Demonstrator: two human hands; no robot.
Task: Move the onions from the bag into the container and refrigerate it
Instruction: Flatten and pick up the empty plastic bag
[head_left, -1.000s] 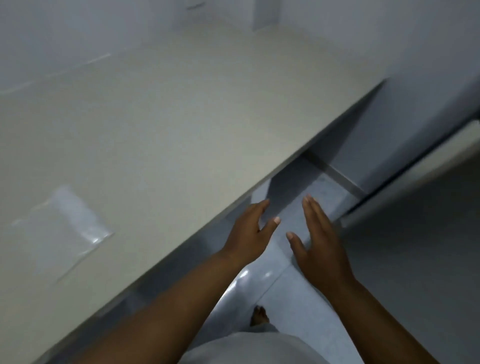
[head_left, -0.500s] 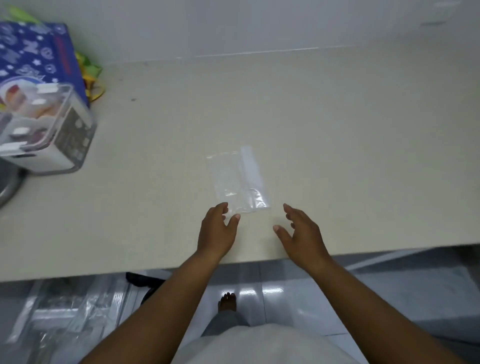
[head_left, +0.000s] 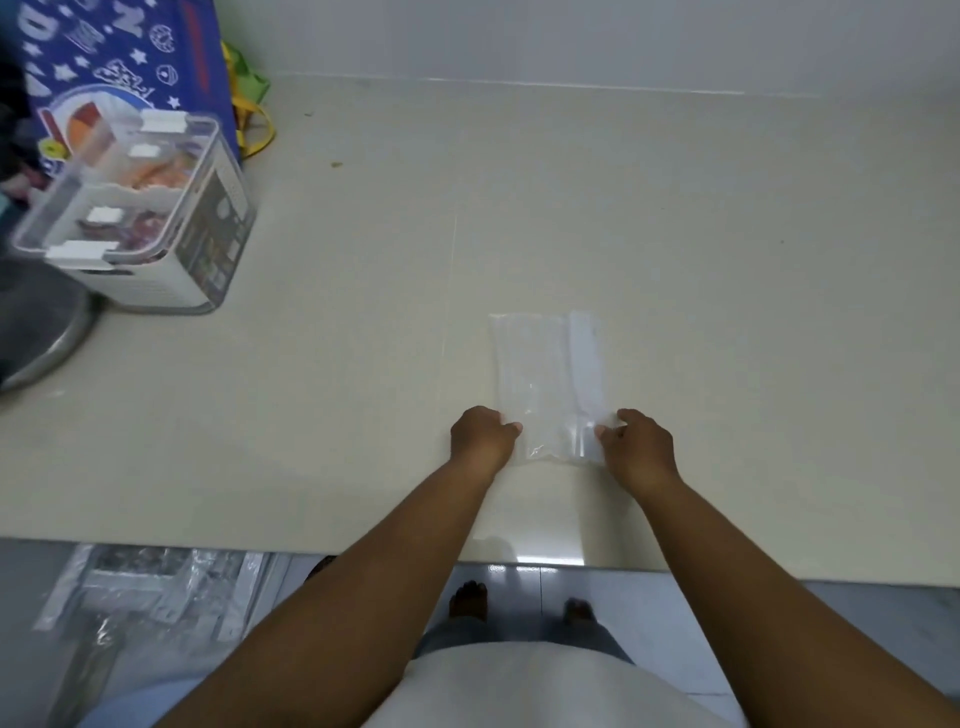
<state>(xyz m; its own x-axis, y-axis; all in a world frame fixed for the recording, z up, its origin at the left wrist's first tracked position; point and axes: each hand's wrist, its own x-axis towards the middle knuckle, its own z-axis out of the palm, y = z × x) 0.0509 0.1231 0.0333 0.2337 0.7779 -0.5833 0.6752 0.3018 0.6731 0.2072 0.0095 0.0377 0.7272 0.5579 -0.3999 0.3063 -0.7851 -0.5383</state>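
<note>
the clear bag (head_left: 548, 379) lies flat on the counter (head_left: 675, 234), its long axis running straight away from the person, near end between both hands. the left hand (head_left: 483, 435) pinches the near left corner, the right hand (head_left: 638, 441) the near right corner; both are equally close. the lidded container (head_left: 140, 218) sits well apart to the far left.

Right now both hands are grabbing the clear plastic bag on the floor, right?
Not quite. Both hands, left and right, do grip the clear plastic bag, but the head view shows it lying flat on the beige counter, not the floor.
</note>
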